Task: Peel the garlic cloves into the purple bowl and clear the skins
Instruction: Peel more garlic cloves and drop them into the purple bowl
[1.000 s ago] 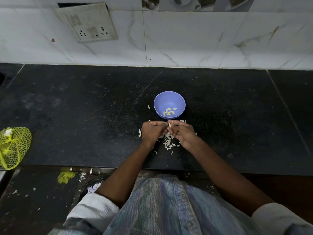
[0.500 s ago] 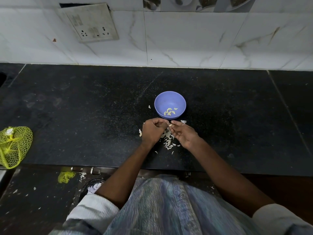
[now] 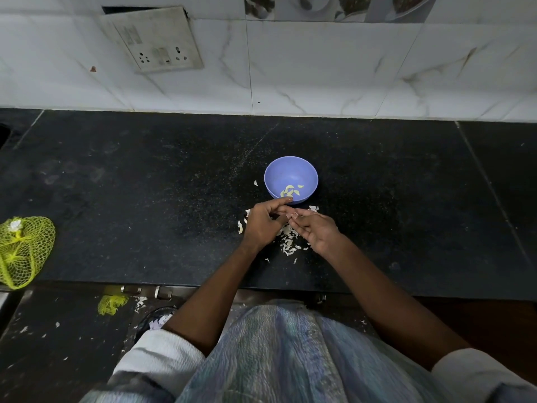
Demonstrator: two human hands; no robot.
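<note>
The left hand (image 3: 263,225) and right hand (image 3: 315,228) have pulled a little apart, fingers loose, with a tiny white bit at the right fingertips, so maybe another clove now lies in the purple bowl (image 3: 274,175), while skins (image 3: 287,242) wait on the worktop (image 3: 145,199).

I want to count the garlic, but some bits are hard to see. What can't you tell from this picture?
- Head view: what the left hand and right hand are working on; a tiny pale bit shows at the fingertips, too small to name.
- Skins on the counter: partly covered by both hands.
- Cloves in the purple bowl: overlapping and small, so no sure count.
- Yellow net bag: cut off by the left edge; contents unclear.
</note>
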